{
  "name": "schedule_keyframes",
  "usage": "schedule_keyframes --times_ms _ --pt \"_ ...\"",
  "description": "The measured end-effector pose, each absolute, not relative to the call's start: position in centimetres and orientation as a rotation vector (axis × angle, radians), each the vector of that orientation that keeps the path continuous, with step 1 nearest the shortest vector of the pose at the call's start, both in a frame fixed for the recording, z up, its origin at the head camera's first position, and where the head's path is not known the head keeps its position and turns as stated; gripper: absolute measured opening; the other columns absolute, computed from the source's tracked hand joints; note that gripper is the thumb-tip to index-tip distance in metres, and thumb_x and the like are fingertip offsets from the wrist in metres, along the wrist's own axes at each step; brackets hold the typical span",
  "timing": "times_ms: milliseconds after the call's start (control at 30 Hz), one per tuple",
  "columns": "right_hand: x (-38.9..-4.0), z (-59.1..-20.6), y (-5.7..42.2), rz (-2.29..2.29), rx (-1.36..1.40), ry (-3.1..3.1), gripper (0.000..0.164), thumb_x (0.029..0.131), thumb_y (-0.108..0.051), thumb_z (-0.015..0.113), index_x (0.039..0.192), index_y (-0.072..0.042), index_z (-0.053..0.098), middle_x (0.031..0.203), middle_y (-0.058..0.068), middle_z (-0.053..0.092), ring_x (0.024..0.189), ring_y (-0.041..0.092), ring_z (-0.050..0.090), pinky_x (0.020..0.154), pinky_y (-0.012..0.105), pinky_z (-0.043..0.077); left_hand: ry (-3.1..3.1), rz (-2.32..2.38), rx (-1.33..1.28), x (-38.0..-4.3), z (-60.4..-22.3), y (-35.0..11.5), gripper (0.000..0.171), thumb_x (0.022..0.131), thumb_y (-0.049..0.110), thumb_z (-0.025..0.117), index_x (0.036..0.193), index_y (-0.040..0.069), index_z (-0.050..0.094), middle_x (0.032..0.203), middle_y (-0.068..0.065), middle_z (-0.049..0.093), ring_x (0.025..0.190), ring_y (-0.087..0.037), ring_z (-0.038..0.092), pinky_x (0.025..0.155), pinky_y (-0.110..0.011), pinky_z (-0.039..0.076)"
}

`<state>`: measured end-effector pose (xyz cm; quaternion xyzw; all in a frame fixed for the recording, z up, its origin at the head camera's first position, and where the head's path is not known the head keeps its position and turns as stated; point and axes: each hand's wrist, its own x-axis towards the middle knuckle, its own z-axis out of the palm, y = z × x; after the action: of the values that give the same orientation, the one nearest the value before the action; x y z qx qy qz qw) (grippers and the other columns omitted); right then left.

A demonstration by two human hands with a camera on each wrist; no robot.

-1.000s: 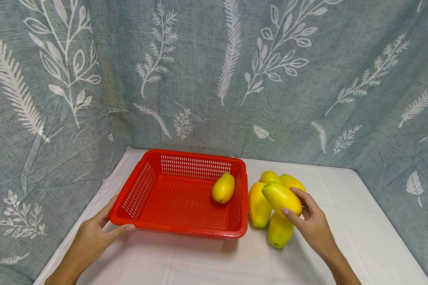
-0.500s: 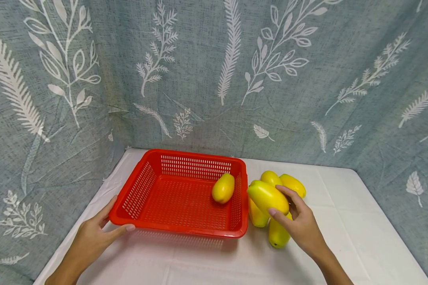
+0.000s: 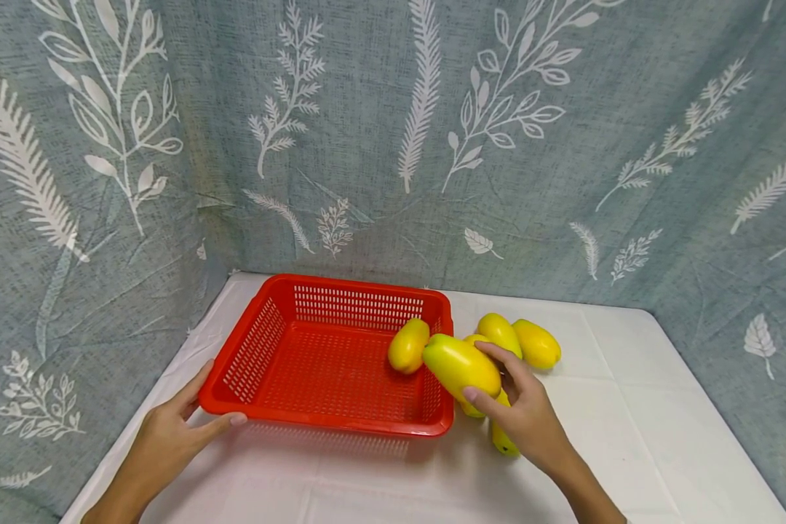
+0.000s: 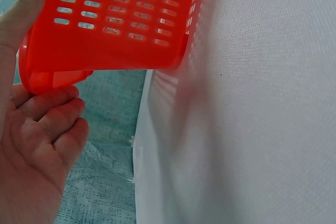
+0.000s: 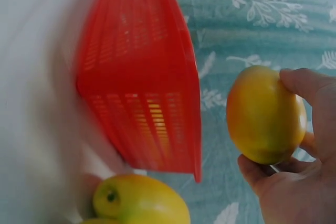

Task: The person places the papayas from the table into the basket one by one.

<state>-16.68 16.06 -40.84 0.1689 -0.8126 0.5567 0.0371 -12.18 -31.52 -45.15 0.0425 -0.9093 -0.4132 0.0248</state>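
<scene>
In the head view my right hand [image 3: 520, 404] holds a yellow papaya [image 3: 461, 365] with a greenish tapered tip, thumb on the near side and fingers over the far side. Its tip overlaps the right rim of the red plastic basket [image 3: 340, 421]. The right wrist view shows this papaya [image 5: 265, 116] raised beside the basket rim [image 5: 191, 77]. Another papaya [image 3: 409, 346] lies inside the basket against its right side. My left hand [image 3: 170, 440] grips the basket's near left corner, thumb on the front rim. In the left wrist view its fingers [image 4: 58, 111] curl beneath the rim.
Several more papayas [image 3: 537, 344] lie on the white cloth [image 3: 629, 407] just right of the basket, some partly hidden by my right hand and its papaya. A grey-green curtain [image 3: 367, 145] with white leaf patterns surrounds the table at the back and sides.
My right hand has carried its papaya leftward, from above the loose papayas to the basket's right rim. My left hand and the basket hold their place.
</scene>
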Motion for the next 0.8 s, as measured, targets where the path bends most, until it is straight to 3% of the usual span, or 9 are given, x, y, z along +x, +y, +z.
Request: schedule_keyframes --times_ms 33,133,233,267,467,533,600,733,800 --pt "-16.7 -40.9 15.9 1.717 0.531 -2.487 0.059 0.098 -0.02 0.079 0.151 -0.02 0.054 0.152 0.002 0.055 0.128 0.024 0.06 0.106 0.017 0.05 -2.815 -1.275 0.137 -12.2 -45.1 -31.5 0.107 0.09 0.043 0.086 0.17 0.012 0.022 0.158 -0.029 0.048 0.144 -0.052 0.047 0.089 -0.003 0.046" --pt "-16.6 -40.9 15.3 1.735 0.564 -2.471 0.059 0.097 -0.018 0.08 0.151 -0.016 0.055 0.149 0.002 0.057 0.126 0.025 0.059 0.107 0.017 0.05 -2.824 -1.267 0.149 -12.1 -45.2 -31.5 0.107 0.09 0.044 0.085 0.17 0.012 0.021 0.158 -0.028 0.048 0.144 -0.051 0.047 0.102 -0.032 0.056" --pt "-16.4 -40.9 14.7 1.763 0.584 -2.46 0.059 0.096 -0.018 0.08 0.15 -0.014 0.056 0.147 0.002 0.057 0.125 0.027 0.059 0.107 0.019 0.051 -2.827 -1.267 0.151 -12.1 -45.2 -31.6 0.107 0.09 0.045 0.085 0.17 0.012 0.021 0.159 -0.028 0.048 0.144 -0.05 0.047 0.102 -0.03 0.055" --pt "-16.4 -40.9 14.5 1.769 0.585 -2.46 0.059 0.096 -0.018 0.08 0.15 -0.014 0.056 0.147 0.002 0.057 0.125 0.028 0.059 0.106 0.02 0.051 -2.829 -1.271 0.149 -12.1 -45.3 -31.6 0.107 0.091 0.044 0.085 0.17 0.011 0.02 0.159 -0.028 0.047 0.144 -0.05 0.046 0.105 -0.039 0.053" --pt "-16.4 -40.9 13.6 1.768 0.612 -2.461 0.06 0.095 -0.018 0.081 0.15 -0.017 0.056 0.145 0.002 0.058 0.125 0.03 0.059 0.107 0.022 0.052 -2.819 -1.262 0.132 -12.3 -45.6 -31.7 0.108 0.09 0.043 0.086 0.17 0.01 0.021 0.159 -0.028 0.048 0.143 -0.05 0.047 0.105 -0.042 0.053" --pt "-16.4 -40.9 13.3 1.765 0.613 -2.471 0.06 0.096 -0.02 0.081 0.15 -0.023 0.056 0.143 0.0 0.059 0.124 0.027 0.059 0.108 0.022 0.052 -2.808 -1.266 0.122 -12.3 -45.6 -31.7 0.107 0.09 0.043 0.086 0.17 0.011 0.022 0.158 -0.028 0.048 0.143 -0.05 0.047 0.104 -0.039 0.053" --pt "-16.4 -40.8 13.0 1.772 0.615 -2.476 0.06 0.095 -0.021 0.082 0.149 -0.026 0.056 0.142 -0.002 0.059 0.125 0.025 0.06 0.108 0.022 0.051 -2.797 -1.26 0.118 -12.3 -45.6 -31.7 0.107 0.089 0.043 0.086 0.17 0.011 0.023 0.157 -0.028 0.05 0.142 -0.05 0.048 0.098 -0.018 0.054" --pt "-16.5 -40.9 12.5 1.771 0.628 -2.481 0.061 0.096 -0.023 0.082 0.15 -0.024 0.055 0.143 -0.003 0.059 0.126 0.023 0.06 0.108 0.023 0.052 -2.786 -1.261 0.111 -12.3 -45.6 -31.6 0.107 0.089 0.044 0.086 0.17 0.012 0.023 0.156 -0.028 0.051 0.141 -0.05 0.049 0.088 0.001 0.043" --pt "-16.5 -41.0 12.4 1.764 0.632 -2.485 0.061 0.095 -0.023 0.082 0.15 -0.023 0.055 0.144 -0.003 0.059 0.128 0.023 0.06 0.11 0.025 0.051 -2.795 -1.26 0.116 -12.3 -45.6 -31.6 0.107 0.09 0.046 0.085 0.17 0.013 0.023 0.156 -0.026 0.052 0.141 -0.048 0.049 0.091 -0.004 0.049"
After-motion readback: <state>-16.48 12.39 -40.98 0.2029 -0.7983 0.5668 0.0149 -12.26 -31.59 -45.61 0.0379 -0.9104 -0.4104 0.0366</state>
